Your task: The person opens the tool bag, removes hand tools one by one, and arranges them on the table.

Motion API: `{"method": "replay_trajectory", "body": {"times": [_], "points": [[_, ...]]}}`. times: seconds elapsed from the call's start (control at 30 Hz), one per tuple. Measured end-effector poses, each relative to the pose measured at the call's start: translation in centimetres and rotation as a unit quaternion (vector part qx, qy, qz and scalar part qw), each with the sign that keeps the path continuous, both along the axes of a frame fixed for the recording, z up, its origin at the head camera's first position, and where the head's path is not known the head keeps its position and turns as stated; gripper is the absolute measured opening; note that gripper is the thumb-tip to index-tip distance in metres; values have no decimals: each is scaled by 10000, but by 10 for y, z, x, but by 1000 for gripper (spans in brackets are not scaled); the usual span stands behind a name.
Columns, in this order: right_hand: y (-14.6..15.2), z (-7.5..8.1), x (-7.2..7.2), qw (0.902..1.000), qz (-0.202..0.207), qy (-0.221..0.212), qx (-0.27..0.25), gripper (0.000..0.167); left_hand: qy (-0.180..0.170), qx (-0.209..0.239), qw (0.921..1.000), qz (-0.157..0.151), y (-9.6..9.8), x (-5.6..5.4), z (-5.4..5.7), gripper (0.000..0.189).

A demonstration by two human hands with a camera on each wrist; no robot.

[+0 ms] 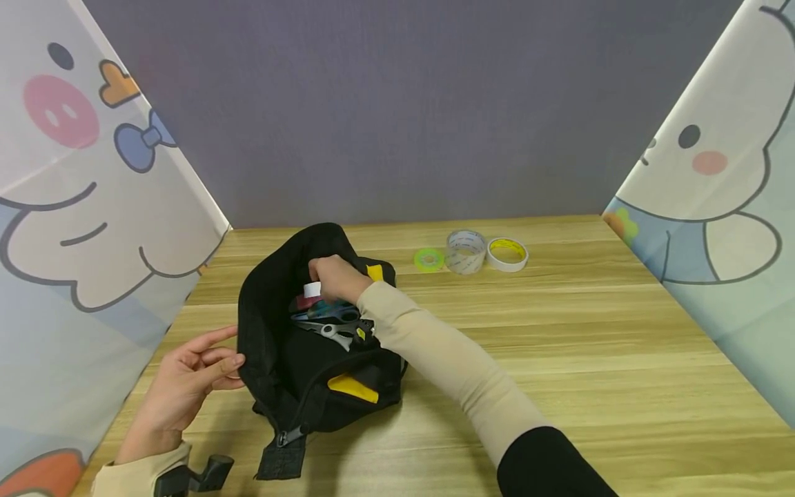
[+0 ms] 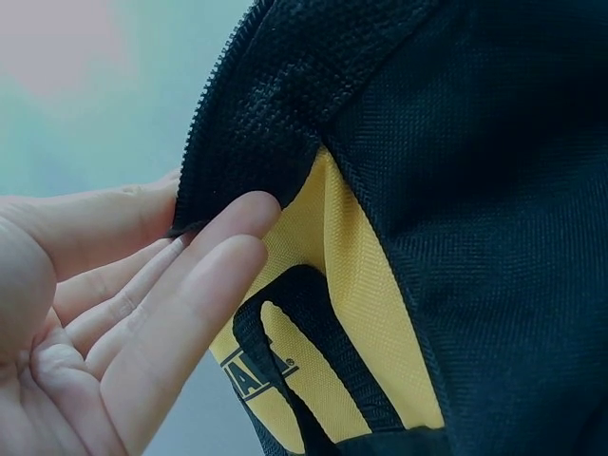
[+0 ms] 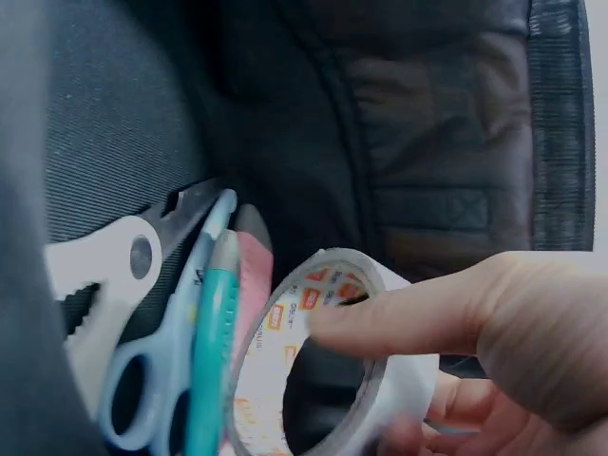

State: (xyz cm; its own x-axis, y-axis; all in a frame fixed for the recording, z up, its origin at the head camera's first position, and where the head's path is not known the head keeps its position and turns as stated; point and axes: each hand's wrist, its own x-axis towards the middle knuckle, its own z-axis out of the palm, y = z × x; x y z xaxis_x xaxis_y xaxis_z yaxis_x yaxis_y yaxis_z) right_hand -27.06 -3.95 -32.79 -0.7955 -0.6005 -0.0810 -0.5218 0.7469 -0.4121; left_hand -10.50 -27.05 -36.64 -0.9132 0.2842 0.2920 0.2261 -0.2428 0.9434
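Observation:
A black tool bag (image 1: 267,331) with yellow patches stands unzipped on the table. My left hand (image 1: 186,379) pinches its zippered edge (image 2: 237,142) between thumb and fingers, on the bag's left side. Inside the bag, my right hand (image 1: 338,276) grips a roll of white tape (image 3: 404,404), thumb over the near rim and fingers behind it. Beside the roll lie a teal pen-like tool (image 3: 214,332), scissors with pale blue handles (image 3: 171,351) and grey-handled scissors (image 1: 335,333). A pinkish-red item (image 3: 252,271) is partly hidden behind the teal tool.
On the wooden table (image 1: 590,331), right of the bag, stand a small green tape roll (image 1: 429,267), a clear tape roll (image 1: 466,262) and a white tape roll with a yellow core (image 1: 520,262). A grey panel (image 1: 422,110) rises behind, with cartoon-printed sheets at both sides.

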Motion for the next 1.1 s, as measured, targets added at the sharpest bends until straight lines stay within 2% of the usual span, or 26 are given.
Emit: {"method": "replay_trajectory", "body": {"times": [0.2,0.37,0.57,0.8,0.9,1.1], "points": [[4,8,1,9993,20,205,-307,19,4,-14,10000,26,1,0,-1,55],[5,15,3,9995,37,306,-31,15,3,23,10000,-7,1,0,-1,55],[8,26,6,9994,139,313,70,20,4,20,10000,16,2,0,-1,55],[16,42,10,9985,207,-380,-347,21,-3,-24,10000,53,3,0,-1,55],[20,46,9,9971,252,-507,-503,23,1,-18,10000,37,3,0,-1,55],[31,52,10,9879,500,-907,-1153,20,-28,-12,10000,47,4,0,0,54]]}}
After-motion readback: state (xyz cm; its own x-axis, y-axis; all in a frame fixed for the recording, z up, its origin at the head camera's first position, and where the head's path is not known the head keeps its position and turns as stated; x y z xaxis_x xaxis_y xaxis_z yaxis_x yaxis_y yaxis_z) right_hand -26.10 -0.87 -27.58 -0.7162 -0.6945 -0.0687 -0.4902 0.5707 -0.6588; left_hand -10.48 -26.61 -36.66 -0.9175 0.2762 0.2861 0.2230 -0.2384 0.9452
